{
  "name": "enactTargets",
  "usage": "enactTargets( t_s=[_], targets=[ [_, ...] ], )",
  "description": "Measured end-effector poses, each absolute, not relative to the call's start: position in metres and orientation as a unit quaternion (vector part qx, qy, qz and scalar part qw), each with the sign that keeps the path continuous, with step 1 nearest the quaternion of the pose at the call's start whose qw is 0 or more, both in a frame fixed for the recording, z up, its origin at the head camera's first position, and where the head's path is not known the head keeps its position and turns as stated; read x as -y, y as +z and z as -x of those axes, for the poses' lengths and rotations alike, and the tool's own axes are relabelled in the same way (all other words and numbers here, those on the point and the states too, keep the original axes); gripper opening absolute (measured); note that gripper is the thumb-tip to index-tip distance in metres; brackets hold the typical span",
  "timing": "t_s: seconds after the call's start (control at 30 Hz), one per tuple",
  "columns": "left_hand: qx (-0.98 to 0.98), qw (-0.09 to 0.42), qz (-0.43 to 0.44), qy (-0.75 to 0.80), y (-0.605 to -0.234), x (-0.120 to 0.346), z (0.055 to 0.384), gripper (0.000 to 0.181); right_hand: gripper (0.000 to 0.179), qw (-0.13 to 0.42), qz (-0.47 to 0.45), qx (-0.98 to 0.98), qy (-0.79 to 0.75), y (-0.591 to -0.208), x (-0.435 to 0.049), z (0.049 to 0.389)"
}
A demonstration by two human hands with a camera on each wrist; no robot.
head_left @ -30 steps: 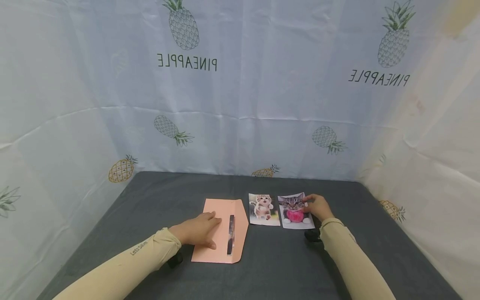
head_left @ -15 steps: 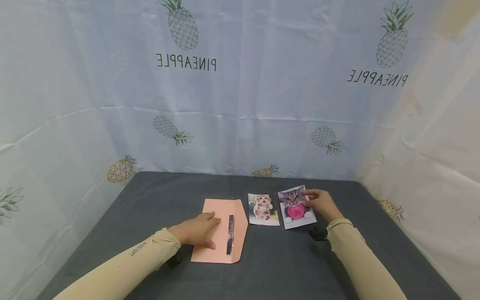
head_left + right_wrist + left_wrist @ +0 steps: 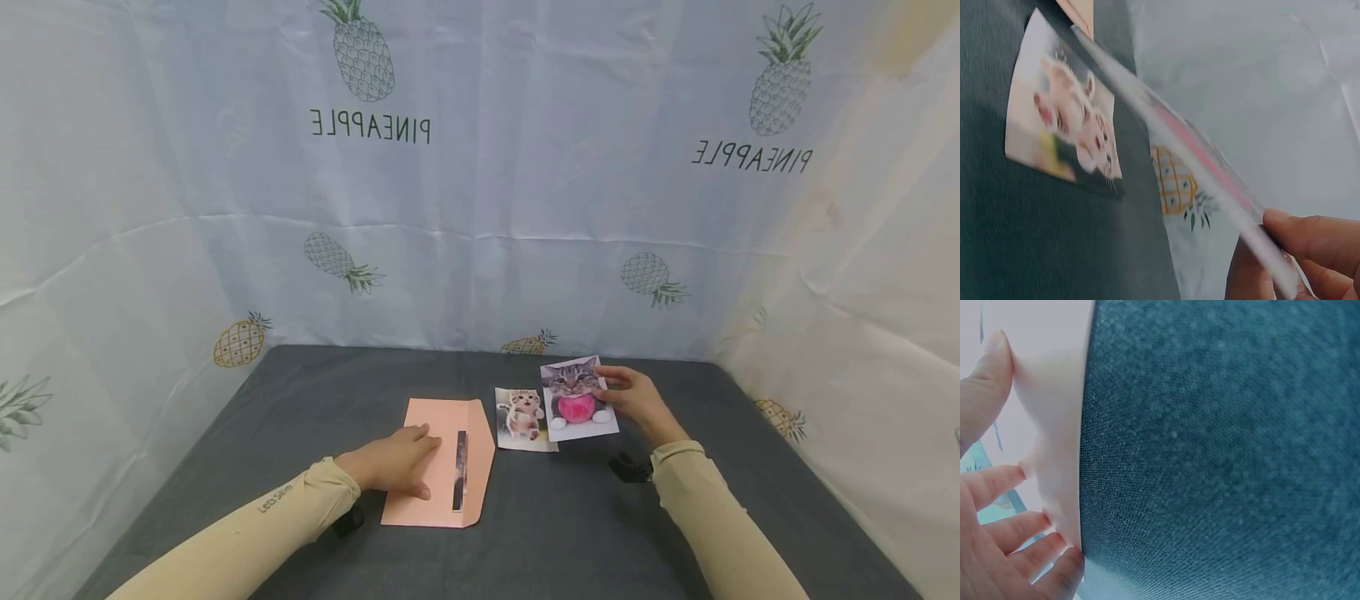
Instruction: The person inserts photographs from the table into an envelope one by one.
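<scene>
A person's right hand (image 3: 637,404) pinches a glossy-looking photo print of a tabby cat with a pink ball (image 3: 576,400) by its right edge, thumb on one side and fingers on the other, holding it tilted above the table. Beneath the print's left edge, between the two hands, a second photo print of a light-coloured kitten (image 3: 520,417) lies face up, partly overlapped in the head view; the right-wrist view shows a gap between the pair. The left hand (image 3: 393,462) rests with fingers spread on a peach-pink paper envelope (image 3: 444,479), its pointed flap laid out toward the right hand. Just beyond the left fingertips, a narrow dark picture strip (image 3: 461,471) shows near the flap fold; whether it is a window or a print's edge cannot be told.

The step in hand appears to be moving the tabby print while the envelope is steadied. The next move seems to call for a light, firm pinch and enough height to clear the kitten print. The tabby print looks thin and flexible, the kitten print's edges slightly curled; under both hands spreads a dark, finely woven tablecloth (image 3: 540,525)
</scene>
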State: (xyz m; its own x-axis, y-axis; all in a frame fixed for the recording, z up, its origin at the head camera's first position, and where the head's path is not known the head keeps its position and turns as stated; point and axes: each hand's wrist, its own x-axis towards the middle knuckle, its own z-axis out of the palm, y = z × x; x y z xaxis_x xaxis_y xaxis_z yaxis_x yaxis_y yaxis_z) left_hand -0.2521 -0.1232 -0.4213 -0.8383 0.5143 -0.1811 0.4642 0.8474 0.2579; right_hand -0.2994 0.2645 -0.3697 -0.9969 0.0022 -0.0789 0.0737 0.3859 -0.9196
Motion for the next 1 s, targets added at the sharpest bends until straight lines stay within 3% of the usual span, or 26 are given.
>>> enactTargets(
  t_s=[1.0],
  targets=[
    [-0.958,0.119,-0.244,0.089,-0.422,0.121,0.252,0.083,0.047,0.041,0.038,-0.812,-0.581,-0.409,-0.186,0.276]
  ],
)
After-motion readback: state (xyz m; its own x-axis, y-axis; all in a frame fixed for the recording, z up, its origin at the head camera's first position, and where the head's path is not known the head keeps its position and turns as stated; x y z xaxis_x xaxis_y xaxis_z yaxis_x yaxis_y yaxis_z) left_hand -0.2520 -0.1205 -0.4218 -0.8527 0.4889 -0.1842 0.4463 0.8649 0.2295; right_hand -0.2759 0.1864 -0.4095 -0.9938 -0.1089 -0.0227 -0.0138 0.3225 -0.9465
